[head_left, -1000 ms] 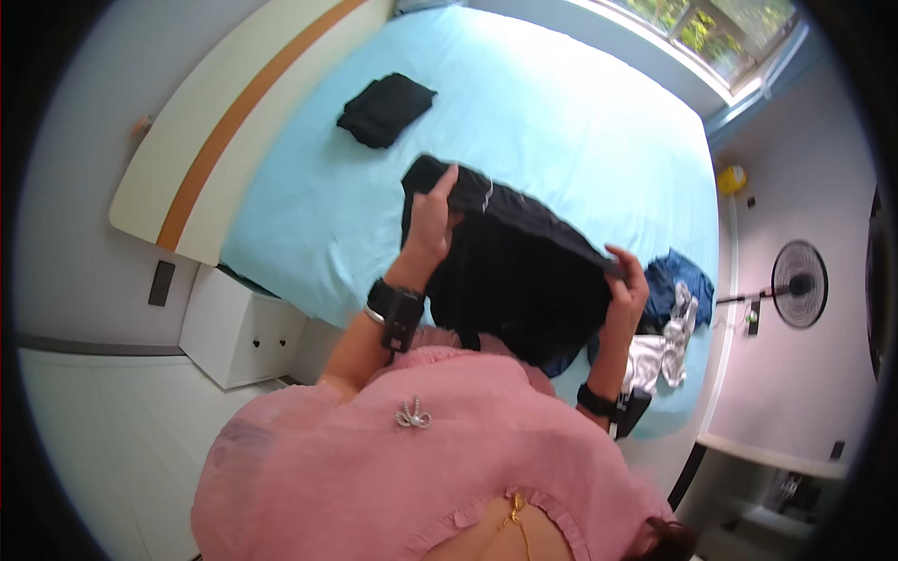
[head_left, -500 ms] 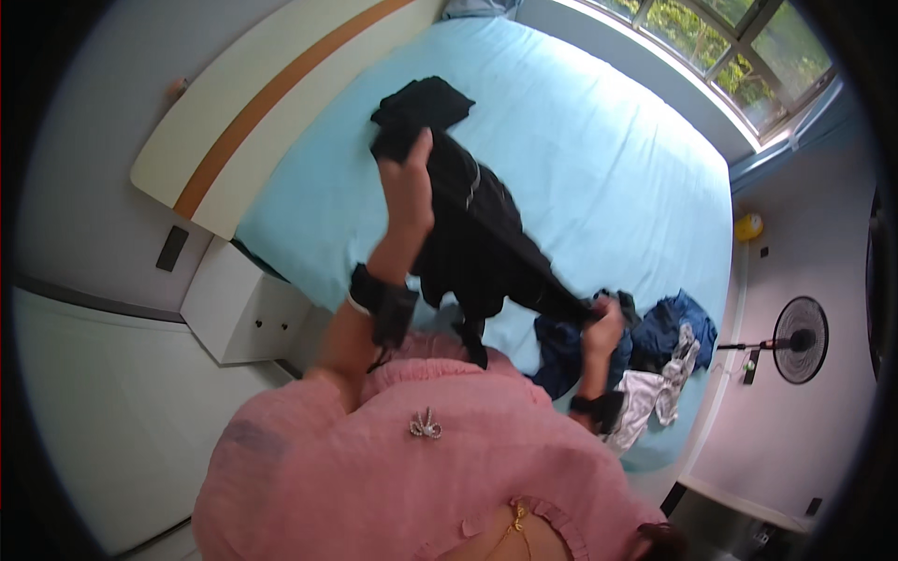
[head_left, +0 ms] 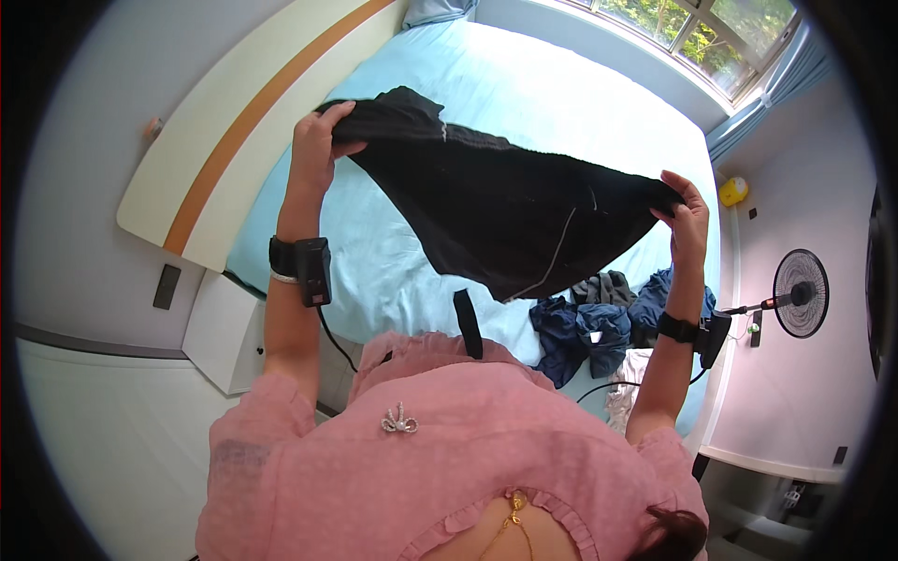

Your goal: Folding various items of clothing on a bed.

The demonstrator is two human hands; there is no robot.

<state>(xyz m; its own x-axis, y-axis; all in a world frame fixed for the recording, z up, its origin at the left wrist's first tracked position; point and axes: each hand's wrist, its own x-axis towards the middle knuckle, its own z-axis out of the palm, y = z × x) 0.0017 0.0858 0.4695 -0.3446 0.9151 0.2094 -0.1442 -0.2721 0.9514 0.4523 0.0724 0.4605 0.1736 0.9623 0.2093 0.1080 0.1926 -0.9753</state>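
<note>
A black garment (head_left: 505, 206) with thin white lines is stretched wide over the bed, its top edge nearly straight and its lower part hanging in a loose point. My left hand (head_left: 321, 145) pinches its left end, fingers and thumb closed on the cloth. Its right end is gripped by my right hand (head_left: 687, 215), farther down and to the right. Whether it is trousers or another piece cannot be told. Just behind its left part, another black cloth (head_left: 412, 96) lies on the bed, mostly covered from view.
A light blue sheet (head_left: 374, 266) covers the bed. Crumpled dark blue clothes (head_left: 585, 332) lie at its near right, with a pale garment (head_left: 629, 388) beside them. A headboard (head_left: 201, 150) stands at left, a black fan (head_left: 800, 293) at right. Cables hang from both wrist straps.
Both hands have moved apart and up, the right one most. The black garment, bunched and slanting before, is now spread between them over the folded black cloth.
</note>
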